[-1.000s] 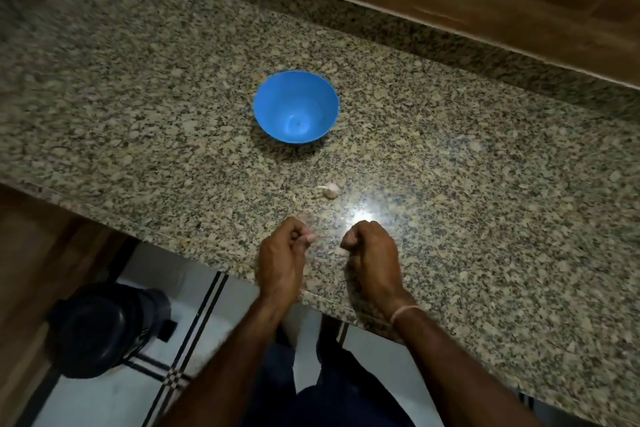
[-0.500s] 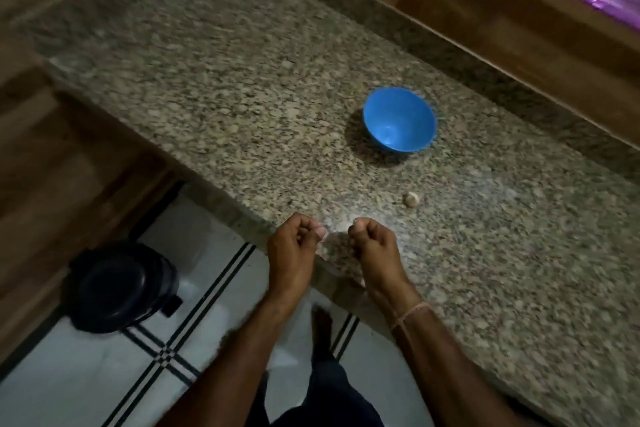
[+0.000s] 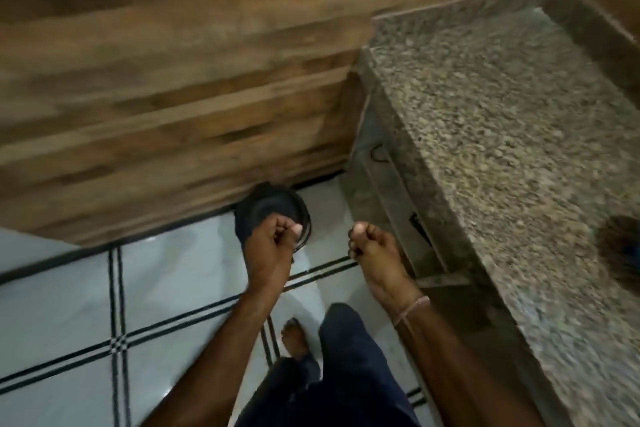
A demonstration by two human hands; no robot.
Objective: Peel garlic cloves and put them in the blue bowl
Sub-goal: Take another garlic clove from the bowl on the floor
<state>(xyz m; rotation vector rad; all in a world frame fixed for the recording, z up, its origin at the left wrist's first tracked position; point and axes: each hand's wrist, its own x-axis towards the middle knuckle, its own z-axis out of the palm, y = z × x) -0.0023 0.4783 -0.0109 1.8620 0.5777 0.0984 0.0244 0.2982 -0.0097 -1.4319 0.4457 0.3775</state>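
Lately, the view was swung left off the granite counter (image 3: pixel 502 135), and both hands were carried clear of its edge and out over the tiled floor (image 3: pixel 173 288).

Nearest, a dark trouser leg (image 3: pixel 346 357) and a bare foot (image 3: pixel 294 336) were noted on the tiles. A thin thread (image 3: pixel 412 310) was seen round the right wrist.

- The left hand (image 3: pixel 273 248) was found curled tight, thumb laid against the forefinger, directly above a black bin (image 3: pixel 266 208). Whether peel was pinched inside could not be told.
- The right hand (image 3: pixel 372 246) was likewise curled, beside the counter front. Its contents could not be made out.

Half a second before, both fists had been held at the counter edge. The shift is judged to be a trip to discard skin, not a delivery.

The blue bowl (image 3: pixel 621 250) was taken to be the dark blurred round on the counter at the far right edge. No clove was seen. Beyond, wood panelling (image 3: pixel 173 80) was recorded.
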